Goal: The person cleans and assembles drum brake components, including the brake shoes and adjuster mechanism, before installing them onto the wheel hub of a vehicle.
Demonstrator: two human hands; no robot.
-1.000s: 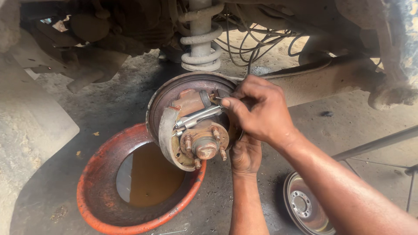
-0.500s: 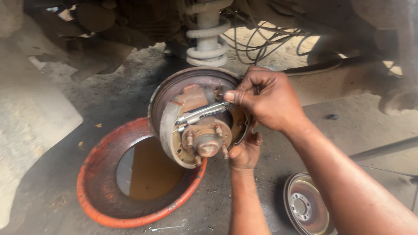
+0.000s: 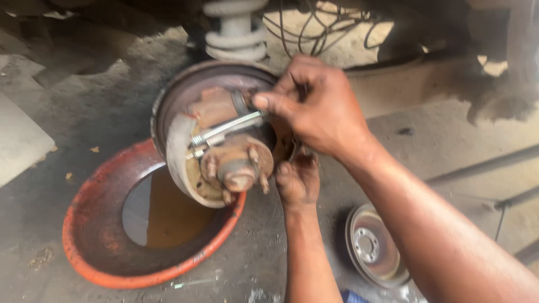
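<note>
A rusty drum brake assembly (image 3: 179, 95) hangs under a vehicle, with its hub and studs (image 3: 238, 168) facing me. A silver bar with a spring (image 3: 224, 130) crosses above the hub, and a worn brake shoe (image 3: 177, 151) curves down the left side. My right hand (image 3: 320, 106) reaches in from the right, its thumb and fingers closed on the right end of the silver bar. My left hand (image 3: 297, 179) comes up from below. Its fingers curl around the right-hand brake shoe's lower edge, which is mostly hidden behind the hands.
An orange basin (image 3: 84, 247) holding brownish liquid sits on the ground under the brake. A removed brake drum (image 3: 373, 249) lies on the ground at lower right. A coil spring (image 3: 236, 33) and loose cables (image 3: 320, 28) hang above. Metal rods (image 3: 488, 163) run along the right.
My view has drawn closer and shifted, so the brake fills more of the frame. Both hands stay at the right side of the assembly, the right hand's fingers tightening on the bar's end.
</note>
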